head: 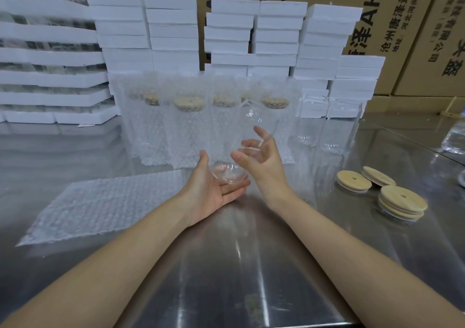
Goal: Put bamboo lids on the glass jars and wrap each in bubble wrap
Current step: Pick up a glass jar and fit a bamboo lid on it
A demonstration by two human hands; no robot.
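The bubble-wrap sheet lies flat on the tabletop, off to the left. Beside it the left grip is turned palm up, fingers straight, and the base of the jar rests on those fingers (it carries rather than clasps). The jar is lifted clear of the tabletop and still has no lid. Its long axis runs from that low, near base up and away, leaning a little right, so the open mouth faces away from the person. The right grip curls loosely round the jar's side, thumb in front and fingers behind the glass. The lids sit well apart to the right, in a stack with two loose ones nearby. They're on the right grip's side, so I'd guess that one lets go to fetch a lid, with the jar's weight left on the open palm.
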